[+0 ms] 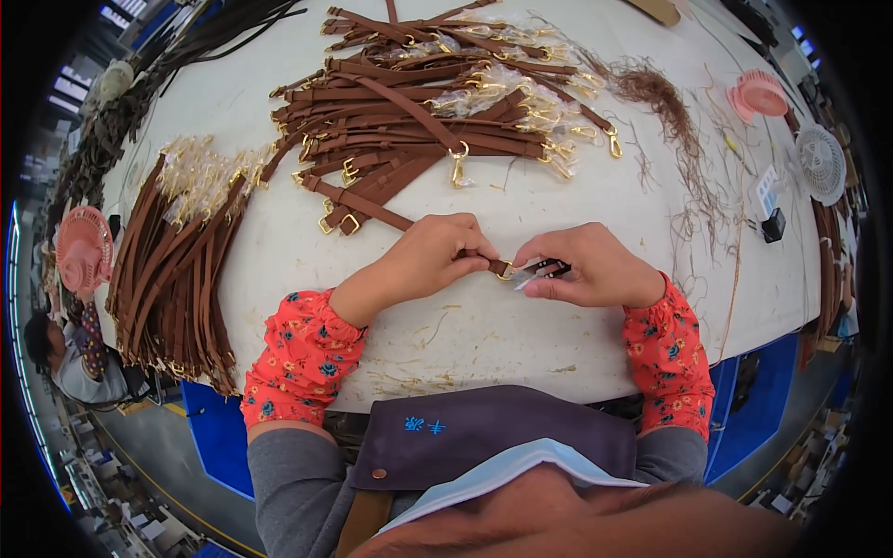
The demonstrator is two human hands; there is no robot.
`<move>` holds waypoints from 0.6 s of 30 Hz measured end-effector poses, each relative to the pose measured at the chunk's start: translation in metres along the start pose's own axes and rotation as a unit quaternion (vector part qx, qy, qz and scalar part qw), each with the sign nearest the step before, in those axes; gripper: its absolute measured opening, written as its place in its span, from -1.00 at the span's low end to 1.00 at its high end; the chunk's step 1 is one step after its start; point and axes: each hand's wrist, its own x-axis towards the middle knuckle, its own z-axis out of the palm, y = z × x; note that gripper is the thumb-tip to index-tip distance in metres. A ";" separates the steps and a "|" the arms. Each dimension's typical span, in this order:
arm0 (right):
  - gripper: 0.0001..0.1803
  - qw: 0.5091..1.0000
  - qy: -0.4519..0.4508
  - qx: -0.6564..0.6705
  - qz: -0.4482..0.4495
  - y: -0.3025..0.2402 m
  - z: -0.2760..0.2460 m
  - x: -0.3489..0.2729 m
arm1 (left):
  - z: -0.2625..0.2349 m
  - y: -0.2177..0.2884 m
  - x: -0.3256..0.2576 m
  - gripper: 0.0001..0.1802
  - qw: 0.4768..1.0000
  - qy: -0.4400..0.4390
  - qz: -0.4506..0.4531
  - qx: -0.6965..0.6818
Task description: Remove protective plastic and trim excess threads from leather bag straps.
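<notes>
My left hand (433,256) pinches the end of a brown leather strap (379,212), which runs back toward the pile behind it. A gold metal ring (506,271) at the strap's tip pokes out past the fingers. Close on the right, my right hand (591,265) is closed around a small black-handled cutting tool (556,268), which looks like thread snips. Its tip, next to the ring, is partly hidden by the fingers and by a scrap of clear plastic (523,278).
A large heap of brown straps (400,107) with gold clasps lies ahead; another bundle (181,279) is at left. Loose brown threads (684,139) trail at right, near a pink fan (758,95), a white fan (820,164) and a black plug (773,225). Another person (79,358) sits far left.
</notes>
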 end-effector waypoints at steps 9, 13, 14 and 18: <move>-0.84 0.959 0.113 -0.247 -0.080 0.006 0.016 0.010 | 0.011 0.005 0.001 -0.94 0.994 0.044 0.023 0.099; -0.81 0.950 0.121 -0.270 -0.102 0.002 0.017 0.013 | 0.015 0.003 0.001 -0.95 0.983 0.058 0.055 0.166; -0.81 0.948 0.119 -0.275 -0.106 0.002 0.017 0.014 | 0.016 0.002 0.001 -0.95 0.983 0.058 0.056 0.165; -0.85 0.944 0.114 -0.287 -0.114 0.003 0.016 0.016 | 0.016 0.001 0.002 -0.94 0.981 0.062 0.061 0.175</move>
